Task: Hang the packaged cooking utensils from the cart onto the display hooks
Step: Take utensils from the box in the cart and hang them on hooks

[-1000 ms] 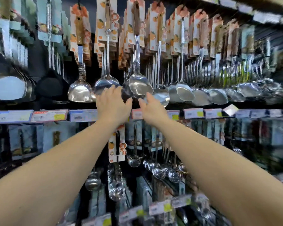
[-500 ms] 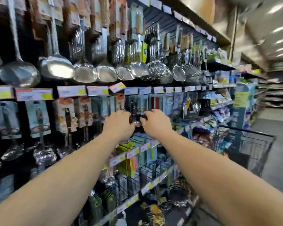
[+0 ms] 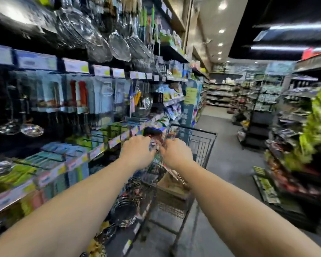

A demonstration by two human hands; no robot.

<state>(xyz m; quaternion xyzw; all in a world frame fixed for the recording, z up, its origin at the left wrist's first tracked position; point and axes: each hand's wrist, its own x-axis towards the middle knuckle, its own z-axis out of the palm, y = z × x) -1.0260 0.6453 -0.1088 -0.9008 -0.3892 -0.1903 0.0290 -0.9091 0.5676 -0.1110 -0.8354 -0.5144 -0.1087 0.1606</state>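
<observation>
Definitely a shop, housewares aisle of a supermarket by the look of it. Rows of packaged utensils (image 3: 78, 93) on hooks, price tags (image 3: 76, 64) along every shelf edge, wire cart (image 3: 202, 140) in the aisle, more stocked shelving (image 3: 220, 89) further back.

Both bare forearms stretched forward and converging toward the middle of the view. Left hand (image 3: 137, 152) seen from the back, wrist straight, fingers (image 3: 144, 139) curled forward and down out of sight. Right hand (image 3: 176, 153) just beside it, also back-up, fingers bent inward toward the left hand. Knuckles nearly level, the two hands close but apart. Too blurred to tell what either grips.
</observation>
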